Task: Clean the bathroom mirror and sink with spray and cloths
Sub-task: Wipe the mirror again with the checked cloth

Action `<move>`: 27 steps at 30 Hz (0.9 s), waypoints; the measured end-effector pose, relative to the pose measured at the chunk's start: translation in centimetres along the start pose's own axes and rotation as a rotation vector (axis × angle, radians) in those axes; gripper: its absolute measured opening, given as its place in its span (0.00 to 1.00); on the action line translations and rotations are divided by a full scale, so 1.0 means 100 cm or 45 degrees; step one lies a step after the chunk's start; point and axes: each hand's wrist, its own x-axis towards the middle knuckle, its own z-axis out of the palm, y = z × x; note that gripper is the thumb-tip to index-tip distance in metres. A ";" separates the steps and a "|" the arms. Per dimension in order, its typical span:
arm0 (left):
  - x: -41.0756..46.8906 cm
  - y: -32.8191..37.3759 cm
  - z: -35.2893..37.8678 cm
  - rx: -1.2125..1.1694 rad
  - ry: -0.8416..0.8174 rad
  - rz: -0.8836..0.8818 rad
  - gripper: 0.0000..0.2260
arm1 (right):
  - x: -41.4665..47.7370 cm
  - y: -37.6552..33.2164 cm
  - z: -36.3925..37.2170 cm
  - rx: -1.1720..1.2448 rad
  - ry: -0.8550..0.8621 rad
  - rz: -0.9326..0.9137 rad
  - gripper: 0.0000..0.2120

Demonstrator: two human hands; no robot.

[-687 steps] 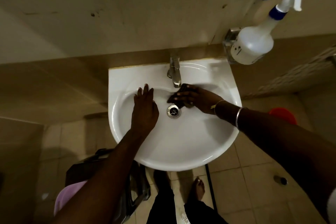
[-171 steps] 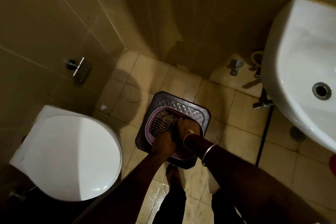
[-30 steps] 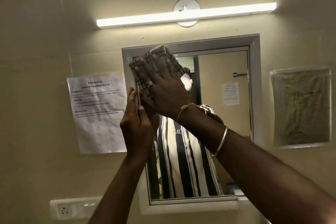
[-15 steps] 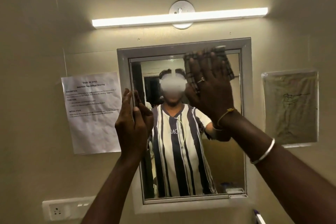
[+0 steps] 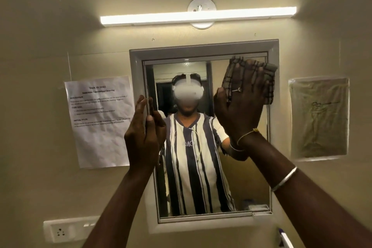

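The grey-framed mirror (image 5: 203, 50) hangs on the wall straight ahead. My right hand (image 5: 241, 106) presses a checked cloth (image 5: 265, 80) flat against the glass at the mirror's upper right corner, fingers spread over it. My left hand (image 5: 144, 135) rests against the left edge of the mirror frame, fingers straight and holding nothing. The glass reflects a person in a striped shirt. The tip of the spray bottle (image 5: 284, 239) shows at the bottom right. The sink is out of view.
A tube light (image 5: 197, 16) glows above the mirror. A printed paper sheet (image 5: 100, 121) is taped left of the mirror, a plastic sleeve (image 5: 319, 119) right of it. A white socket plate (image 5: 66, 231) sits at the lower left.
My right hand has swept the cloth across the top of the glass from the upper left corner to the upper right corner. My left hand has stayed at the left frame edge.
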 end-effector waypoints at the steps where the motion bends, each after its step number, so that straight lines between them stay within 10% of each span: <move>1: 0.000 0.002 -0.002 -0.026 -0.007 -0.001 0.21 | -0.002 -0.008 0.002 0.006 -0.015 0.006 0.34; 16: 0.000 0.006 -0.013 -0.398 -0.116 -0.215 0.20 | -0.058 -0.151 0.018 0.162 -0.241 -0.544 0.31; 27: -0.001 0.021 -0.010 -0.275 -0.093 -0.169 0.28 | -0.047 -0.066 0.010 0.114 -0.217 -0.678 0.32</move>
